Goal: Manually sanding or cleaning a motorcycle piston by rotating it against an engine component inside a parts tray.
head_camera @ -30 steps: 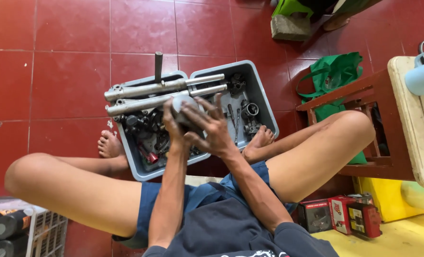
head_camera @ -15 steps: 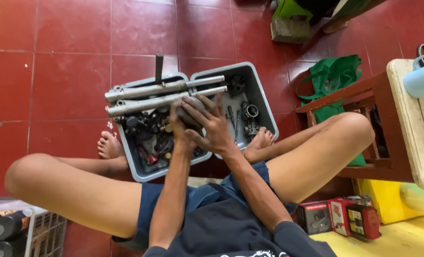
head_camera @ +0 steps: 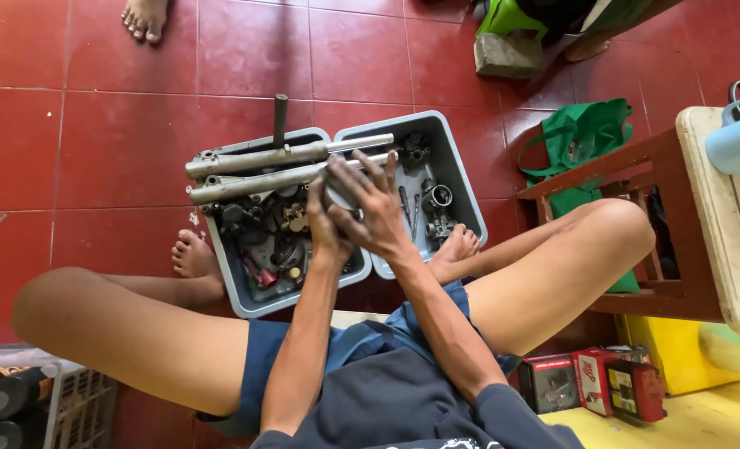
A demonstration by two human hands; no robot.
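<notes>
1. Grey plastic trays (head_camera: 461, 158), two of them side by side on the red tile floor (head_camera: 96, 150), hold dark greasy engine parts (head_camera: 274, 237).
2. Two long metal tubes (head_camera: 262, 170) lie across the tray tops.
3. Both hands meet above the trays around a round grey metal part (head_camera: 339, 198).
4. Left hand (head_camera: 324, 224) cups it from the side, fingers curled.
5. Right hand (head_camera: 374, 208) lies over it, fingers spread on top.
6. Beside the right knee stands a wooden stool (head_camera: 628, 191) with a green bag (head_camera: 582, 137).
</notes>
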